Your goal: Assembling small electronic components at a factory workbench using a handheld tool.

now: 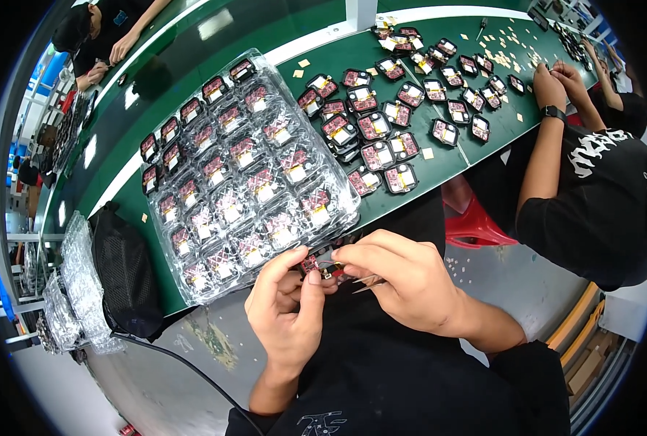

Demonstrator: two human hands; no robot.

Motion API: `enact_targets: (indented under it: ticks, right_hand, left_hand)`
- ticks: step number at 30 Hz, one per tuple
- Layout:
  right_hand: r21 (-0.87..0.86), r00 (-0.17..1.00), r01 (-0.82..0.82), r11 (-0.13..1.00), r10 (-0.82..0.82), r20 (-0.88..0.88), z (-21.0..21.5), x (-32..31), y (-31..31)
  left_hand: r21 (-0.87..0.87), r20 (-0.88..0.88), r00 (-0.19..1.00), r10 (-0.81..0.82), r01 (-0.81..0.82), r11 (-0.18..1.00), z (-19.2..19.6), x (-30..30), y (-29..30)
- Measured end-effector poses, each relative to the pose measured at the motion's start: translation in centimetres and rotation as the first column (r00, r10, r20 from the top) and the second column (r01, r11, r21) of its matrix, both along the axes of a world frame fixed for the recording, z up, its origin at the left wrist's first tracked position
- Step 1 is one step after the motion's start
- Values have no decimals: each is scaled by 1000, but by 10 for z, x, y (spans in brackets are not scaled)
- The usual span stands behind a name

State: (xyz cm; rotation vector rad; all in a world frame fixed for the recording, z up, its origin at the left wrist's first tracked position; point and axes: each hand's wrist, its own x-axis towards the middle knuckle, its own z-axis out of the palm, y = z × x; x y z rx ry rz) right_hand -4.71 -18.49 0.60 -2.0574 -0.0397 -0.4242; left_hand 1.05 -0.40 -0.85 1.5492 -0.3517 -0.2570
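My left hand (285,314) pinches a small red circuit board unit (310,264) between thumb and fingers, just off the table's near edge. Pointed metal tweezers (367,284) stick out from under the fingers of my right hand (419,285), which is closed around them. The right thumb and index finger meet at the unit's right side, by what looks like a thin wire; the fingers partly hide this spot. Right beyond my hands lies a stack of clear plastic trays (352,207), its pockets filled with similar red-board units in black housings.
Many loose black-cased units (374,125) and small pale squares (508,54) are spread over the green table (403,218). A black mesh bag (126,272) and bubble wrap (83,283) sit at left. A co-worker (581,189) works at right, another person (109,36) across the table. A red stool (476,218) stands below.
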Motion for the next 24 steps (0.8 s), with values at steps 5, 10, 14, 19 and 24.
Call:
enact_targets:
  ticks: [5, 10, 14, 19, 24]
  right_hand:
    - [153, 994, 101, 983, -93, -55, -2, -2, 6]
    - [171, 994, 97, 980, -89, -57, 3, 1, 5]
    - [114, 995, 74, 991, -66, -69, 6, 1, 5]
    - [18, 995, 65, 998, -64, -80, 8, 0, 4]
    - [169, 996, 21, 985, -7, -85, -2, 3, 0]
  left_hand:
    - [-11, -19, 1000, 7, -7, 1000, 1, -3, -2]
    - [113, 122, 992, -31, 17, 993, -3, -7, -5]
    - [75, 140, 990, -4, -7, 997, -3, -7, -7]
    - [90, 192, 981, -24, 7, 996, 0, -7, -9]
    - [62, 96, 995, -12, 6, 998, -2, -8, -5]
